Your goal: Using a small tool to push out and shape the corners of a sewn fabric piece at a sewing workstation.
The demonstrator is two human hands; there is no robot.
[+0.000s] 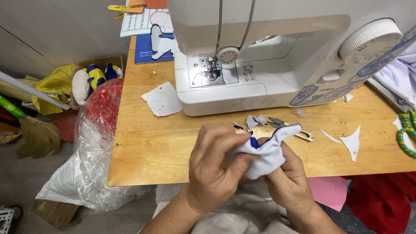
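Both of my hands hold a small white fabric piece with blue trim [268,151] over the front edge of the wooden table [147,143]. My left hand [214,167] pinches its left side, fingers curled around the cloth. From below, my right hand [288,180] grips the piece with the cloth draped over its fingers. One corner of the fabric sticks up toward the right. A white sewing machine [260,65] stands just behind my hands.
Thread snips [292,128] and white fabric scraps [351,141] lie on the table near the machine. A white cloth square [162,99] sits at its left. Green-handled scissors [405,130] lie at the right edge. A plastic bag [95,147], broom [34,130] and box stand left.
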